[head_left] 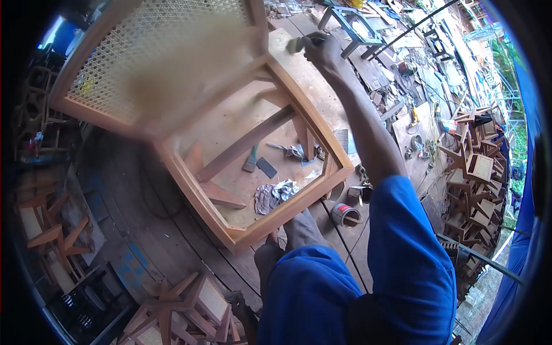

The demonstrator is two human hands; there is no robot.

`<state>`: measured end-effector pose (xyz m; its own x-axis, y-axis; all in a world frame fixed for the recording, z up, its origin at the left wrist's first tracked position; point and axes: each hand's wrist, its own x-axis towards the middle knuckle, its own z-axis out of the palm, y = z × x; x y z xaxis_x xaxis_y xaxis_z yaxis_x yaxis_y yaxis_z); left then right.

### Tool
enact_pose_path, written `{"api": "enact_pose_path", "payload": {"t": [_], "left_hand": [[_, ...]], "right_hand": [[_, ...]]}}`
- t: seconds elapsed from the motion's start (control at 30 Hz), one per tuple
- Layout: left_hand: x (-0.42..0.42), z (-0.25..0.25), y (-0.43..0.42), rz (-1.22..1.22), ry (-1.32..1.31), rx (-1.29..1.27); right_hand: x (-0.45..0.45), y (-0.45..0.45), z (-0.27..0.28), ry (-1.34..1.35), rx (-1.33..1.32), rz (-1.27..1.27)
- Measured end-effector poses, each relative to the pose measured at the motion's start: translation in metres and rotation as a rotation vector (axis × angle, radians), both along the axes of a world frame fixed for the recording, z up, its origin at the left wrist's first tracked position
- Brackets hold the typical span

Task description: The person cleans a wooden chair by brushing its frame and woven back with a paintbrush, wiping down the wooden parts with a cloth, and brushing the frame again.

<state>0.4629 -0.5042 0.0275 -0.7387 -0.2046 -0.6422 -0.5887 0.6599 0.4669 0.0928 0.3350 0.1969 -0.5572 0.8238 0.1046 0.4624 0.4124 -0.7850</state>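
A brown wooden chair (261, 227) with an open seat frame and a woven cane back (109, 52) fills the middle of the head view. My right hand (322, 47), in a blue sleeve, reaches beyond the frame's right corner. Its fingers close round a small dark thing with a pale end, its kind unclear. Below the near rail, my left hand (268, 253) appears gripping the chair; the sleeve and rail hide part of it. A blurred brown patch covers part of the cane. Through the seat opening show a paintbrush (250, 161), a dark flat piece (267, 167) and crumpled cloths (276, 194).
An opened tin (345, 215) stands right of the seat frame. Stacked wooden chair frames (480, 167) line the right side, with more wooden frames (178, 307) at bottom left. A small dark-legged stool (352, 29) and scattered offcuts lie toward the top right.
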Motion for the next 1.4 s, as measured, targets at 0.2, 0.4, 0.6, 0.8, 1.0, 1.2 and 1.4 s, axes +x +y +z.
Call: {"api": "enact_pose_path", "payload": {"t": [0.2, 0.4, 0.6, 0.8, 1.0, 1.2, 1.4], "left_hand": [[0.002, 0.002, -0.003, -0.013, -0.004, 0.014], [-0.019, 0.002, 0.0, -0.07, 0.004, 0.035], [-0.04, 0.004, -0.004, -0.12, 0.038, 0.073], [-0.059, 0.01, 0.002, -0.189, 0.022, 0.064], [-0.077, 0.009, 0.009, -0.215, -0.043, 0.02], [-0.081, 0.025, 0.02, -0.307, 0.035, 0.02], [-0.059, 0.02, 0.012, -0.197, -0.029, -0.04]], "right_hand": [[0.085, -0.007, 0.015, -0.077, -0.249, 0.2], [0.174, -0.029, 0.027, -0.096, -0.35, 0.255], [0.249, -0.05, 0.05, -0.259, -0.438, 0.367], [0.308, -0.062, 0.075, -0.259, -0.559, 0.369], [0.352, -0.058, 0.073, -0.222, -0.582, 0.271], [0.292, -0.039, 0.069, -0.232, 0.092, 0.384], [0.086, -0.025, 0.011, 0.008, 0.422, 0.65]]}}
